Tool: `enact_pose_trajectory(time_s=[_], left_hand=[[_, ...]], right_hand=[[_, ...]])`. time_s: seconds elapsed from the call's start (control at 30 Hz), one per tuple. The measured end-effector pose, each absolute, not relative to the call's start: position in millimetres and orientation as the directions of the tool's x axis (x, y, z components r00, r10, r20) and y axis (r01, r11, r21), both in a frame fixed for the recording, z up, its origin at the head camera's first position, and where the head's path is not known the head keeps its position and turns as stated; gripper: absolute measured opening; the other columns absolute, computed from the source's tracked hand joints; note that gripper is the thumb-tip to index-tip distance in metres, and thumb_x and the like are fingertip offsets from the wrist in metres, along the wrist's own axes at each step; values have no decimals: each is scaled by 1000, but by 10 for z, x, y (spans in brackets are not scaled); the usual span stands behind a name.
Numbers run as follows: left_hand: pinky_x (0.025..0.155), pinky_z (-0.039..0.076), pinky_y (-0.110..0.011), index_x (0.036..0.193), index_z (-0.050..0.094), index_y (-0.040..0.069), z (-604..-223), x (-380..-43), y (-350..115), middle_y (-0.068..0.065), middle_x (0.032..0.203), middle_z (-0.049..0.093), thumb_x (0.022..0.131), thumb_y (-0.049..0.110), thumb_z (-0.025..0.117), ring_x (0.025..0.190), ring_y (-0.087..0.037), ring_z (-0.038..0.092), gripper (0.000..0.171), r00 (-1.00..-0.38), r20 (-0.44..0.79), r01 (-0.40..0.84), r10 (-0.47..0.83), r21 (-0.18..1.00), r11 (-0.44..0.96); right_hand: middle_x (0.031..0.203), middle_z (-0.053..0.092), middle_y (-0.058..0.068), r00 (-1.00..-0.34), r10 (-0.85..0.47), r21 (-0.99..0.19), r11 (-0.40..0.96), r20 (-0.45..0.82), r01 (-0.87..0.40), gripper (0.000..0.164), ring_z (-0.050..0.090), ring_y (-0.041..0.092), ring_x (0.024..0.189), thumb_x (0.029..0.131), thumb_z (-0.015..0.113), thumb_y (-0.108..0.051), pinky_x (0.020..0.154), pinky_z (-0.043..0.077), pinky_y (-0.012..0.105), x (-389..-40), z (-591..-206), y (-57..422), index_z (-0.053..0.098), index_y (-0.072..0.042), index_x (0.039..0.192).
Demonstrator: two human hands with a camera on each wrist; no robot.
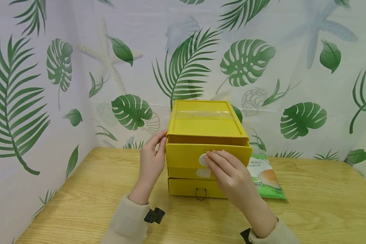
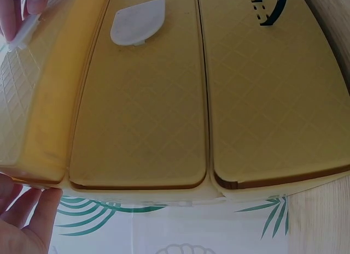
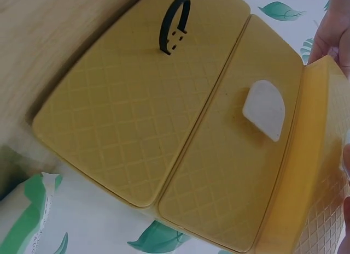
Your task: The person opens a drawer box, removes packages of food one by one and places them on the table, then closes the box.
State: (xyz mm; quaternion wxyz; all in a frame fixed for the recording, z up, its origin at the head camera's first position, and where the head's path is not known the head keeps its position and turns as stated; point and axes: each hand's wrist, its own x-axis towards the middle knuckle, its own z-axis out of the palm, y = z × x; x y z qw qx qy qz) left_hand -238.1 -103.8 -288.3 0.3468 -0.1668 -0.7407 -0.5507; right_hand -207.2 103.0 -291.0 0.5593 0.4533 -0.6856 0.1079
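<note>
A yellow three-drawer cabinet [image 1: 204, 127] stands on the table with clear tape across its top. Its top drawer [image 1: 183, 156] is pulled partly out, leaving a dark gap under the lid. My right hand [image 1: 236, 181] pinches the white handle [image 1: 203, 160] of that drawer between thumb and fingers. At the cabinet's left side, my left hand [image 1: 151, 166] rests its extended fingers against the upper edge. The middle drawer [image 2: 142, 112] has a white tab handle [image 3: 265, 109] and is closed. Below it, the closed bottom drawer [image 1: 183, 186] carries a black loop [image 2: 277, 9].
A green and white bag marked starch [image 1: 266, 183] lies to the right of the cabinet, partly hidden behind it and my right hand. The wooden table [image 1: 88, 193] meets a leaf-patterned backdrop [image 1: 198, 67] at the back and left.
</note>
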Motion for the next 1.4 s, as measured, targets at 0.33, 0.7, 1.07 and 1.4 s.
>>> enact_pose_trajectory(time_s=[0.33, 0.7, 1.07, 1.4], left_hand=[[61, 53, -28, 112, 59, -3, -2874, -2383, -1039, -15, 108, 59, 89, 2, 50, 94, -22, 55, 25, -707, 694, 630, -139, 706, 323], [58, 52, -26, 112, 59, -3, -2876, -2387, -1038, -15, 106, 60, 89, 2, 50, 89, -22, 56, 25, -707, 694, 630, -136, 706, 324], [60, 52, -27, 113, 58, -3, -2880, -2372, -1039, -14, 108, 59, 90, 3, 49, 93, -22, 55, 26, -710, 692, 631, -132, 708, 318], [67, 53, -35, 114, 58, -2, -2871, -2354, -1038, -14, 108, 59, 90, 4, 49, 95, -22, 55, 26, -725, 677, 627, -130, 726, 285]], right_hand=[[102, 61, 16, 8, -502, 342, 576, 865, -743, 29, 56, 30, 94, 94, 38, -3, 84, 46, 34, -2105, -2935, 1045, 65, 8, 97], [108, 59, 18, -29, -508, 310, 570, 861, -761, 32, 54, 31, 99, 94, 32, 0, 89, 42, 33, -2128, -2965, 1075, 62, 10, 101], [110, 57, 19, -22, -525, 340, 582, 851, -738, 32, 54, 31, 101, 94, 32, 0, 90, 42, 36, -2141, -2965, 1074, 61, 11, 102], [117, 54, 20, -86, -580, 378, 629, 810, -680, 35, 49, 30, 109, 96, 28, -3, 90, 41, 41, -2149, -2994, 1092, 58, 11, 108]])
